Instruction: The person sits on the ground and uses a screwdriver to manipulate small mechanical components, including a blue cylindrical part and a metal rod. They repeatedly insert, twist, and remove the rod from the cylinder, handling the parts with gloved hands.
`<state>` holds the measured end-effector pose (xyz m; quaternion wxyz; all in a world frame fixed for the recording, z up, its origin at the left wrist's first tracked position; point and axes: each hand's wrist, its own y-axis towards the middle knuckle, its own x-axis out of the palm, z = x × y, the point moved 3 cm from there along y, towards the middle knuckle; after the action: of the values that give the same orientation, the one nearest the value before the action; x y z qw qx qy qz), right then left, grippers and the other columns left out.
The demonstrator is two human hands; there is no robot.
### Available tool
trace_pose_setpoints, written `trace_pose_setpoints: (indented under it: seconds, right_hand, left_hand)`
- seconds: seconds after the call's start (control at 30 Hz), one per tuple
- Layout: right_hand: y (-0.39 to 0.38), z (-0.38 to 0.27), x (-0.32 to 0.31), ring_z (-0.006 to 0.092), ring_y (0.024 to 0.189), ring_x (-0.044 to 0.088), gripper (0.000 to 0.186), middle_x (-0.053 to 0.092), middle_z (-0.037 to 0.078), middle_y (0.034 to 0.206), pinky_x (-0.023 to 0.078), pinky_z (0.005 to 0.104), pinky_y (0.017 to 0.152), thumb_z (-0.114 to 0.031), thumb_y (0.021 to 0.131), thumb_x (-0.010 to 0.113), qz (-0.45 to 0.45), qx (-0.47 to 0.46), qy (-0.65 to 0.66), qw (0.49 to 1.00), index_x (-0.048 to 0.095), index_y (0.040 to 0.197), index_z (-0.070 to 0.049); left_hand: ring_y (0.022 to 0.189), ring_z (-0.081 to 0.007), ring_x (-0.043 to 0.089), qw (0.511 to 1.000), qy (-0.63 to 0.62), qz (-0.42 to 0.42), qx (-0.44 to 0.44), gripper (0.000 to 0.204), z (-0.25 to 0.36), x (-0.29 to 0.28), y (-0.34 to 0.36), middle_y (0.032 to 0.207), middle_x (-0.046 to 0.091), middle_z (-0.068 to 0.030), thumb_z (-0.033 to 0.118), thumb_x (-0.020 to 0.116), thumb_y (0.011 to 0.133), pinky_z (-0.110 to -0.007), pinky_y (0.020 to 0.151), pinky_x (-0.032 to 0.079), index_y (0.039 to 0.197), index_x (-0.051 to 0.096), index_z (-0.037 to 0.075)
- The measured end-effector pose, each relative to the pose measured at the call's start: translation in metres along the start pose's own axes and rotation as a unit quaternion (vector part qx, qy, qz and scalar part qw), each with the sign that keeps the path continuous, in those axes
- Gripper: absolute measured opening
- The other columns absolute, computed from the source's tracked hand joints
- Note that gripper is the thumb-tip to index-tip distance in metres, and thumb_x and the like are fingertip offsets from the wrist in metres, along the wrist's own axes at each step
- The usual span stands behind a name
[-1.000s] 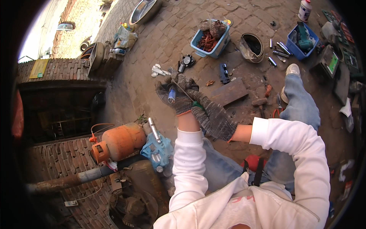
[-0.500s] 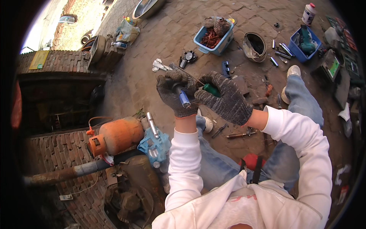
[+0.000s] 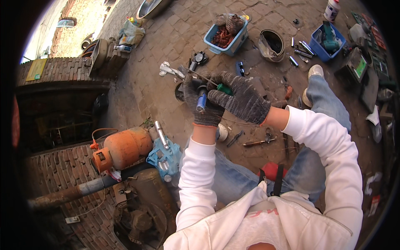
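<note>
Both my hands wear dark grey knitted gloves and meet in front of me above the ground. Closed around a small blue cylinder (image 3: pixel 201 102) with a dark upper part is my left hand (image 3: pixel 210 111); what the cylinder belongs to is hidden. My right hand (image 3: pixel 246 100) grips a screwdriver (image 3: pixel 225 89) by its green handle. The thin metal shaft points up and left across my left hand, and I cannot tell whether its tip touches anything. Beyond my hands, on the ground, are a white metal part (image 3: pixel 170 71) and a dark round part (image 3: pixel 200 58).
A blue basin (image 3: pixel 214 48) of reddish wire, a bucket (image 3: pixel 283 56) and a blue bin (image 3: pixel 339 50) with a power tool stand farther off. Pliers (image 3: pixel 254 143) lie near my feet. An orange gas cylinder (image 3: pixel 129 148) and a blue plastic bag (image 3: pixel 156 155) are at the left.
My left hand has moved right and turned, bringing it closer against my right hand. The screwdriver has shifted slightly left and up. Both hands keep their holds, and the whole view has shifted a little.
</note>
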<state>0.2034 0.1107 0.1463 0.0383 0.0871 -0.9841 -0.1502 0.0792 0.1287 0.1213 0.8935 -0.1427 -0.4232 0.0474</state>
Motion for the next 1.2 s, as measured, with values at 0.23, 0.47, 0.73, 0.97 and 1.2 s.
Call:
trace_pose_setpoints:
  seconds: [0.23,0.47,0.73,0.97,1.2]
  right_hand:
    - [0.002,-0.016,-0.015,0.0314,0.084,0.062,0.032,0.064,0.014,0.096,0.050,0.0379,0.073,-0.024,0.086,0.059,-0.051,-0.072,-0.179,0.980,0.058,0.114,-0.010]
    - [0.010,-0.029,-0.028,0.0299,0.078,0.061,0.033,0.062,0.011,0.087,0.050,0.0396,0.069,-0.029,0.080,0.061,-0.149,-0.161,-0.323,0.921,0.062,0.111,-0.017]
    - [0.004,-0.020,-0.023,0.0287,0.073,0.061,0.032,0.061,0.011,0.084,0.049,0.0395,0.063,-0.030,0.083,0.058,-0.162,-0.160,-0.351,0.908,0.061,0.112,-0.018]
    - [-0.007,-0.007,-0.012,0.0269,0.066,0.061,0.036,0.060,0.009,0.082,0.049,0.0381,0.053,-0.034,0.086,0.052,-0.132,-0.175,-0.397,0.891,0.056,0.119,-0.021]
    - [-0.016,0.001,-0.006,0.0262,0.064,0.062,0.038,0.060,0.009,0.081,0.048,0.0363,0.051,-0.035,0.086,0.052,-0.103,-0.216,-0.503,0.831,0.054,0.122,-0.020]
  left_hand:
    - [0.049,-0.0199,0.052,0.996,0.030,0.071,-0.054,0.029,0.028,-0.006,0.009,0.063,0.054,-0.0052,0.038,0.052,0.086,-0.031,0.042,0.045,0.072,0.054,0.012]
    - [0.033,-0.0178,0.041,0.990,0.064,0.060,-0.113,0.050,0.044,-0.004,0.002,0.054,0.050,-0.0053,0.056,0.047,0.085,-0.028,0.030,0.031,0.070,0.053,0.008]
    - [0.030,-0.0175,0.038,0.990,0.013,-0.032,-0.138,0.065,0.043,-0.016,0.004,0.057,0.054,-0.0102,0.064,0.043,0.082,-0.028,0.028,0.030,0.078,0.058,0.001]
    - [0.031,-0.0179,0.037,0.993,0.039,0.053,-0.099,0.061,0.041,-0.024,0.009,0.056,0.055,-0.0102,0.064,0.042,0.083,-0.029,0.028,0.027,0.069,0.055,0.006]
    - [0.030,-0.0166,0.034,0.989,0.063,0.051,-0.123,0.056,0.029,-0.031,0.012,0.058,0.056,-0.0101,0.062,0.043,0.083,-0.028,0.028,0.025,0.065,0.056,0.011]
